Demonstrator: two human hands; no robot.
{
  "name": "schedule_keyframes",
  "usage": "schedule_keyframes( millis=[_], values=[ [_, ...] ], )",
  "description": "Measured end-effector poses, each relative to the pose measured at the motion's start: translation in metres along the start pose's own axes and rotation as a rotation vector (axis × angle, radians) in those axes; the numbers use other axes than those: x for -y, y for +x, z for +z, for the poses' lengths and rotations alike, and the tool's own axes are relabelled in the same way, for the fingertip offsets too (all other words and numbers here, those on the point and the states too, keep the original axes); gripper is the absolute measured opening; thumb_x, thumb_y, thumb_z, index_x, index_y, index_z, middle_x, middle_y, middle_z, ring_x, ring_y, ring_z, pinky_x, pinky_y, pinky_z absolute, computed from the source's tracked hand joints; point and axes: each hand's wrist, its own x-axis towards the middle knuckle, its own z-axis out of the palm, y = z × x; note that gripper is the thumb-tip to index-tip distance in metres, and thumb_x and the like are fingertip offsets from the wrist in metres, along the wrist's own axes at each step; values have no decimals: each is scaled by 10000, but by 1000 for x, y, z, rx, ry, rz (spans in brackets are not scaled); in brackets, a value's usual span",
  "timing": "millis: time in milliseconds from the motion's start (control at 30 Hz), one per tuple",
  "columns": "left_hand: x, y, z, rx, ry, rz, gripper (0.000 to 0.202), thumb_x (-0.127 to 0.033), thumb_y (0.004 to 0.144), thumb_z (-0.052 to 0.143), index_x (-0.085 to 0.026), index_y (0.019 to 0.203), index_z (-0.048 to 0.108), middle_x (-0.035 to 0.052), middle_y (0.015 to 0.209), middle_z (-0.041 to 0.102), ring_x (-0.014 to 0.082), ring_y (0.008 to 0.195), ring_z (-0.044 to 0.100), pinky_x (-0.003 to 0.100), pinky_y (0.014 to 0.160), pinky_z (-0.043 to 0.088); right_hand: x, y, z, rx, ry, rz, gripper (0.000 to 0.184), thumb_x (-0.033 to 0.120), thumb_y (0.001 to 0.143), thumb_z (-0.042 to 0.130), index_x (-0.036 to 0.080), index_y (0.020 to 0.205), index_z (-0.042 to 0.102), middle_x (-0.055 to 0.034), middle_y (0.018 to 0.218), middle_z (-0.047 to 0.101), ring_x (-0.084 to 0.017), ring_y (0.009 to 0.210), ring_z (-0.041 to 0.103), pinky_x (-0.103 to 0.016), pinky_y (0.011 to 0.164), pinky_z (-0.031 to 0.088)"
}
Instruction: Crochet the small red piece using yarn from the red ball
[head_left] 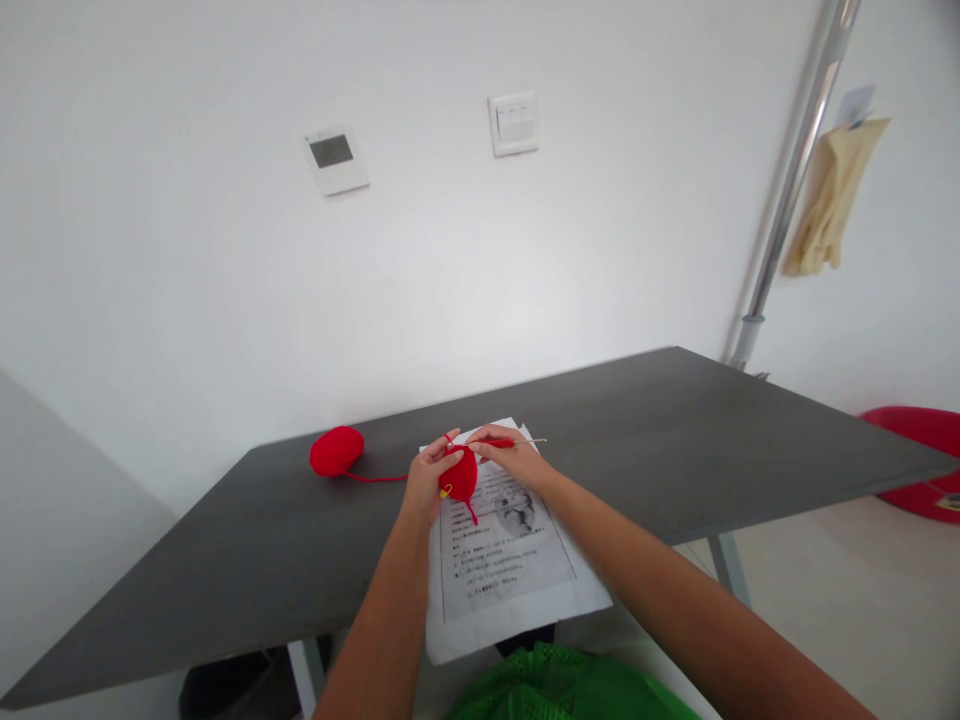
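My left hand [427,478] pinches a small red crocheted piece [460,476] that carries a yellow marker at its lower left. Closed around the red handle of a crochet hook [517,441], my right hand [511,456] holds it with the metal tip pointing right. Both hands hover over a printed paper sheet [504,560] lying on the dark grey table [225,560]. A strand of red yarn runs left from the piece to a red yarn ball [337,450] resting on the table.
A white wall with a thermostat panel [336,160] and a light switch [514,123] stands behind the table. A metal pole [791,190] with cream gloves [829,200] is at right. A red basin [919,460] sits on the floor. Green mesh [570,685] lies below the table's front edge.
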Motion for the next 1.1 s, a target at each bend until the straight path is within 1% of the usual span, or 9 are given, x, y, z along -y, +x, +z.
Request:
schedule_keyframes(
  millis=[100,233,300,467,600,667,800,900,1100],
  values=[
    [2,1,0,9,25,2,546,-167,494,783,-136,1023,650,55,770,694,125,577,590,216,541,434,2,-1,1,24,-20,-4,170,330,746,623,176,803,664,-10,779,617,-133,739,572,-253,647,481],
    [4,2,-1,36,24,2,533,-165,496,781,-147,1014,658,61,782,697,143,606,606,226,555,440,7,-2,2,21,-72,-32,163,326,759,610,173,777,664,-7,753,608,-122,687,553,-253,636,471],
    [4,2,-2,41,24,-6,532,-160,495,779,-148,1014,658,53,748,693,145,601,607,226,549,436,8,-2,2,8,-92,-36,161,324,757,613,174,779,667,-5,735,607,-120,665,545,-252,620,466],
    [2,1,-4,54,18,-17,512,-157,503,772,-151,1003,662,58,763,695,150,617,615,233,565,441,8,-2,3,7,-97,-25,160,318,757,611,175,797,672,-14,769,625,-126,678,554,-260,633,475],
    [1,-1,-5,81,-8,-20,518,-160,515,772,-153,1020,656,59,771,693,144,611,611,237,582,438,8,-2,4,-21,-70,-5,176,336,757,607,176,785,671,-18,745,616,-140,692,564,-262,623,481],
    [1,-1,-6,85,-18,-24,519,-167,517,775,-150,1022,657,55,731,686,139,589,602,232,566,426,9,-3,5,-21,-81,-28,184,348,756,607,181,788,677,-20,740,617,-143,683,564,-267,622,481],
    [2,0,-8,96,-45,4,498,-185,510,782,-144,994,672,70,752,684,158,630,613,249,597,433,11,-4,5,-25,-115,-69,206,379,759,604,188,769,679,-30,739,624,-156,658,566,-287,624,481],
    [2,0,-9,97,-72,-2,506,-176,485,791,-136,977,679,76,736,678,166,604,606,279,612,440,14,-4,5,-37,-127,-79,218,396,760,601,194,769,682,-39,728,627,-172,653,570,-305,631,481],
    [1,-1,-10,88,-120,-1,501,-184,471,792,-131,957,683,71,668,665,194,586,608,320,620,451,15,-3,2,-23,-149,-72,229,412,758,609,201,774,696,-65,770,648,-217,731,596,-340,662,485]
  ],
)
